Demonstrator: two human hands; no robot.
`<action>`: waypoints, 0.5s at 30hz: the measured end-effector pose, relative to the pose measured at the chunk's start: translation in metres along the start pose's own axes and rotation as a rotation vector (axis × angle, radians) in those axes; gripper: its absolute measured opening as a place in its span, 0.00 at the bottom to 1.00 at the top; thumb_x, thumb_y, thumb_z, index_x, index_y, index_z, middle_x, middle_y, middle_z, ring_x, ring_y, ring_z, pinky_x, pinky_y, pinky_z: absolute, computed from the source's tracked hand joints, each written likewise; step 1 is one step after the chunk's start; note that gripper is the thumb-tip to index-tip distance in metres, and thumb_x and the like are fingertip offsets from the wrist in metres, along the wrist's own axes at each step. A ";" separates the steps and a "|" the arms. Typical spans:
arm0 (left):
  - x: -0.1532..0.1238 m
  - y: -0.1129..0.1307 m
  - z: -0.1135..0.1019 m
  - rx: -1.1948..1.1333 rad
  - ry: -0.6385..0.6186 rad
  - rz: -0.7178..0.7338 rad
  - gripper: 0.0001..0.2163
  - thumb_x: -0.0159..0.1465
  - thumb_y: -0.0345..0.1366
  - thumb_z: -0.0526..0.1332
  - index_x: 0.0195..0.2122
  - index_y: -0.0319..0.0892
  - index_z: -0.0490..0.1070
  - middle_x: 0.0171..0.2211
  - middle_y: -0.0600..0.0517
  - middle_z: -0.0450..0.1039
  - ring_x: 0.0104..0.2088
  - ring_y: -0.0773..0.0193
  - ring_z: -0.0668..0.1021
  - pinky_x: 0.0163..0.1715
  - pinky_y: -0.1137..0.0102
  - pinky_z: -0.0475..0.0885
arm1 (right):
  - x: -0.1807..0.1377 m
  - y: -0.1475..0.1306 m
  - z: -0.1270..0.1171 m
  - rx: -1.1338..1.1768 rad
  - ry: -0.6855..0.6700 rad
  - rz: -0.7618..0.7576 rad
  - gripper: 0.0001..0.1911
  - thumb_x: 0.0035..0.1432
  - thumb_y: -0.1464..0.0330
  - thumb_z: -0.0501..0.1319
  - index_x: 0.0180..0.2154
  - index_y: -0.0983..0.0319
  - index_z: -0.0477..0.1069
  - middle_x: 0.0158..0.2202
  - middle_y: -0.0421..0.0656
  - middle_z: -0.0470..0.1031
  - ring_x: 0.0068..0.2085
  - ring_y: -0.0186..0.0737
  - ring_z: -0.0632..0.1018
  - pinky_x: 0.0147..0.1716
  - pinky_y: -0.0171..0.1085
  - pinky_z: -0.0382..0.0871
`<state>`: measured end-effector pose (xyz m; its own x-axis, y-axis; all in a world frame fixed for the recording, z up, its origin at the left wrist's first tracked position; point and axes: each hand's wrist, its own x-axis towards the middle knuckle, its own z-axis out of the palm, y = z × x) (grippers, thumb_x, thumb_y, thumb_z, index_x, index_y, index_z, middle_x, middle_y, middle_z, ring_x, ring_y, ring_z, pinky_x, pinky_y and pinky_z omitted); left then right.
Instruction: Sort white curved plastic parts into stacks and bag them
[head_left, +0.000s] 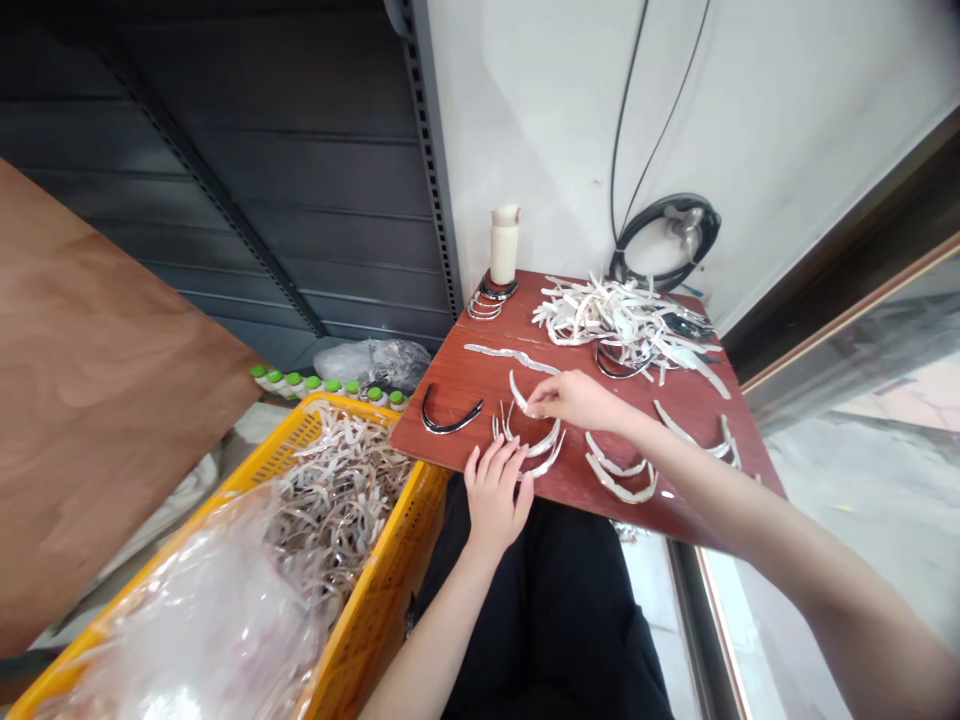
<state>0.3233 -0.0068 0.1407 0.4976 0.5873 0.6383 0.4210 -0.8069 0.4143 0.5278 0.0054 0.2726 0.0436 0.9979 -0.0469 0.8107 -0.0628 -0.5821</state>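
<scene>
Pinched between thumb and fingers of my right hand (581, 400) is a thin curved white strip (517, 388), one end pointing up and away. It hangs over a small group of nested curved strips (546, 440) on the reddish-brown table (450, 370). My left hand (496, 490) lies at the table's near edge with fingers apart, its fingertips at the left side of that group; whether they touch it I cannot tell. Black curved pieces (450, 428) rest to the left. Beyond my hands lies a long wavy pale strip (510, 355).
A tangled pile of pale strips (622, 320) covers the table's far right. More curved strips (621, 480) lie near the front edge. A cream cylinder (505, 245) stands at the far left corner. The yellow crate (390, 545) beside the table holds many strips and clear plastic.
</scene>
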 end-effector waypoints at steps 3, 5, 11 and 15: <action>0.000 0.000 0.000 0.000 0.003 0.008 0.16 0.68 0.35 0.54 0.57 0.45 0.67 0.56 0.48 0.73 0.61 0.56 0.69 0.65 0.54 0.51 | -0.001 -0.010 0.012 -0.245 -0.076 -0.014 0.08 0.58 0.68 0.62 0.32 0.59 0.81 0.33 0.40 0.82 0.36 0.39 0.79 0.40 0.36 0.64; 0.000 0.000 -0.001 0.003 0.004 0.012 0.16 0.68 0.34 0.54 0.57 0.44 0.67 0.56 0.48 0.73 0.61 0.56 0.69 0.65 0.54 0.51 | -0.001 -0.012 0.018 -0.360 -0.123 -0.015 0.09 0.58 0.69 0.61 0.31 0.58 0.80 0.34 0.40 0.82 0.39 0.41 0.79 0.44 0.38 0.61; -0.001 0.001 -0.001 0.013 0.002 0.014 0.16 0.68 0.35 0.54 0.57 0.45 0.68 0.56 0.48 0.73 0.61 0.56 0.69 0.65 0.54 0.50 | -0.005 -0.013 0.023 -0.484 -0.171 -0.026 0.13 0.64 0.68 0.55 0.32 0.59 0.78 0.36 0.42 0.82 0.42 0.43 0.78 0.44 0.38 0.59; 0.000 0.001 -0.001 0.015 0.000 0.006 0.16 0.68 0.35 0.55 0.57 0.46 0.68 0.56 0.48 0.73 0.61 0.56 0.69 0.65 0.53 0.50 | -0.006 -0.014 0.027 -0.542 -0.093 -0.021 0.13 0.66 0.68 0.53 0.37 0.62 0.76 0.38 0.47 0.81 0.42 0.45 0.79 0.43 0.39 0.61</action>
<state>0.3233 -0.0078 0.1416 0.5002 0.5824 0.6408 0.4295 -0.8094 0.4005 0.5003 -0.0003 0.2590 -0.0074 0.9920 -0.1259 0.9966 -0.0031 -0.0829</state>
